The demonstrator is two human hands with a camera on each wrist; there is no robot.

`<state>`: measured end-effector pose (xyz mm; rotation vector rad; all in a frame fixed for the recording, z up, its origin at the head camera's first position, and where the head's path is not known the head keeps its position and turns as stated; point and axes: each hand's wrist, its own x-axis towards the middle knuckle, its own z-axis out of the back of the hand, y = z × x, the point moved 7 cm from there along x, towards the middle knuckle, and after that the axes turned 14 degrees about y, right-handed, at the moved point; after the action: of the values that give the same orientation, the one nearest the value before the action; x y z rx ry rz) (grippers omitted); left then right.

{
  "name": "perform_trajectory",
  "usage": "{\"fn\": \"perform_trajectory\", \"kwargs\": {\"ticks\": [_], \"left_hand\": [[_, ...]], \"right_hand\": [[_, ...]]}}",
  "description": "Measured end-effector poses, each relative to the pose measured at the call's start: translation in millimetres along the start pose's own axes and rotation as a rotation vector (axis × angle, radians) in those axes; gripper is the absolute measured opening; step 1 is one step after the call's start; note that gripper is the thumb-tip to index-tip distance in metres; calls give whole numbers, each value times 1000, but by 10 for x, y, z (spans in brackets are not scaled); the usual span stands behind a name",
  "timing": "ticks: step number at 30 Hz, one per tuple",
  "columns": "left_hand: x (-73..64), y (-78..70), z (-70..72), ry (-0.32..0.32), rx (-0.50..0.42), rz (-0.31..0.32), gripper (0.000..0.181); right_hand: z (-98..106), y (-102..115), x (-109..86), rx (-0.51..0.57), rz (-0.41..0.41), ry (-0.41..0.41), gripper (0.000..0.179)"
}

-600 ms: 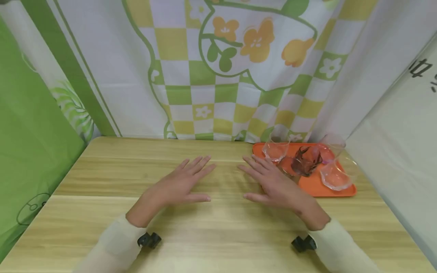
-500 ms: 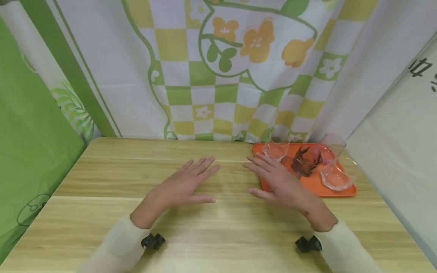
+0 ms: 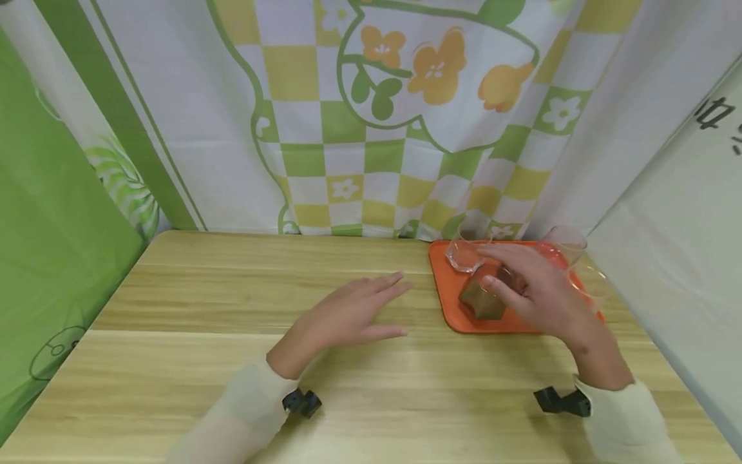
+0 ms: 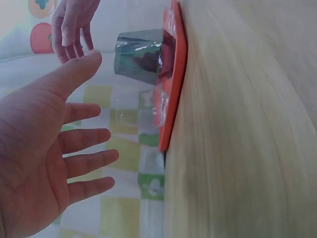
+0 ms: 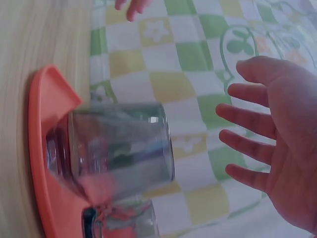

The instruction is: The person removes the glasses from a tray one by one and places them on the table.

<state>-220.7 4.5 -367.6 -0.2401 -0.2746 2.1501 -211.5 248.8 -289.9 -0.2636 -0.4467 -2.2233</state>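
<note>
My right hand [image 3: 539, 290] hovers over the orange tray [image 3: 455, 316] with its fingers spread. Just beyond the fingertips stands a grey-brown tinted glass [image 3: 484, 303], its base faceted. The right wrist view shows that tinted glass [image 5: 121, 153] upright on the tray, apart from the hand [image 5: 282, 134]. Left of the tray, my left hand [image 3: 348, 316] hangs above the wooden table, fingers straight and holding nothing. Behind the tinted glass stands a clear glass [image 3: 466, 251] with an angular base. My right hand hides part of the tray's contents.
More clear glasses stand on the tray's right side, one of them [image 3: 588, 283] partly behind the right hand. The wooden table [image 3: 232, 283] stretches left and forward of the tray. A checked curtain [image 3: 382, 161] hangs along the back edge, and a white wall panel [image 3: 684, 258] borders the right.
Both hands have moved right. My right hand has swung over the tray, uncovering the tinted glass at the tray's left and covering the dark patterned glass in its middle.
</note>
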Motion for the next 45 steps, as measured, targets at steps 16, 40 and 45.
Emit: {"fn": "perform_trajectory", "kwargs": {"ticks": [16, 40, 45], "left_hand": [[689, -85, -220, 47, -75, 12, 68], [1069, -83, -499, 198, -88, 163, 77], [1080, -121, -508, 230, -62, 173, 76]], "right_hand": [[339, -719, -593, 103, -411, -288, 22], [195, -1882, -1813, 803, -1026, -721, 23], [-70, -2047, -1985, 1019, -1073, -594, 27]]}}
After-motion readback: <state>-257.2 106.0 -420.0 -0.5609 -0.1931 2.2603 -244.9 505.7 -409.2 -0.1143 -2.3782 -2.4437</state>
